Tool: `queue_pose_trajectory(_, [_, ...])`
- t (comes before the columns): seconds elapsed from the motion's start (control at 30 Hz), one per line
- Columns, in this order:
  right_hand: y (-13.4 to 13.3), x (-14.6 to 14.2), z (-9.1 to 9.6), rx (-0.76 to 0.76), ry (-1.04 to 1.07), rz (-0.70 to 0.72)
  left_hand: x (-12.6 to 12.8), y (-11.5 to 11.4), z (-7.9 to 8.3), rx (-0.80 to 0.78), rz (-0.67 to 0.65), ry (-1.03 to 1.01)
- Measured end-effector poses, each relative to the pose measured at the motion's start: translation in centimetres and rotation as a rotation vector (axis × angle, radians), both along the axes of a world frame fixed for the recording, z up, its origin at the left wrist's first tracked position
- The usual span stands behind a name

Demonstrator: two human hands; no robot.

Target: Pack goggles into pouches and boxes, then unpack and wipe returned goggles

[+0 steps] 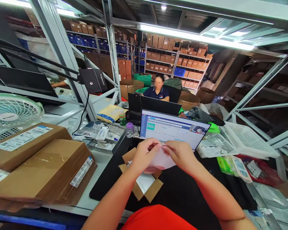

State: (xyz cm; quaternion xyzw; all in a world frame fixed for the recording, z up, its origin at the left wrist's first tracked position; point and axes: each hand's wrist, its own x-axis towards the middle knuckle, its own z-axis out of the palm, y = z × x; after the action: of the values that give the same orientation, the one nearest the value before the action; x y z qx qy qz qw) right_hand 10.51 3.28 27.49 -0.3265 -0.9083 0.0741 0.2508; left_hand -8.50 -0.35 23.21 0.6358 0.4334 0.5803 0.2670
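Both of my hands hold a thin white paper-like sheet or packet in front of me, above a small open cardboard box. My left hand pinches its left edge with curled fingers. My right hand grips its right edge, fingers closed. The box sits on a black desk mat, flaps spread, with white paper inside. A laptop with a lit screen stands just behind my hands.
Stacked taped cardboard parcels lie at left beside a white fan. A tray of small items and a small bottle sit behind. White baskets stand at right. A person sits at the far desk.
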Motion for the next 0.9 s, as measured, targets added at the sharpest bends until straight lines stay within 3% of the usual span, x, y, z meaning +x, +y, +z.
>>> queue_pose_trajectory(0.1, [1.0, 0.7, -0.1, 0.011, 0.172, -0.048, -2.8, 0.3, -2.5, -0.053, -0.048, 0.048])
queue_pose_trajectory(0.17, [1.7, 2.1, 0.0, -0.023, 0.250, -0.073, -4.4, 0.3, -5.1, -0.222, -0.116, 0.091])
queue_pose_trajectory(0.3, [2.9, 5.2, 0.3, -0.039, 0.293, -0.188, -4.3, 0.1, -9.3, -0.354, -0.171, 0.070])
queue_pose_trajectory(0.47, [5.3, 6.9, -0.5, 0.152, 0.074, -0.635, -2.1, -0.4, -10.2, -0.368, -0.128, -0.121])
queue_pose_trajectory(0.53, [6.2, 7.1, -1.1, 0.152, 0.054, -0.728, -2.1, -0.5, -10.1, -0.396, -0.132, -0.209])
queue_pose_trajectory(0.7, [7.1, 6.5, -2.6, -0.188, 0.532, -0.430, -2.8, -0.4, -11.4, -0.421, -0.094, -0.471])
queue_pose_trajectory(0.77, [6.9, 5.6, -3.5, -0.292, 0.607, -0.355, -2.2, -0.8, -12.6, -0.407, -0.102, -0.627])
queue_pose_trajectory(0.9, [6.9, 3.7, -6.3, -0.459, 0.680, -0.337, 0.2, -2.3, -15.8, -0.480, -0.340, -1.058])
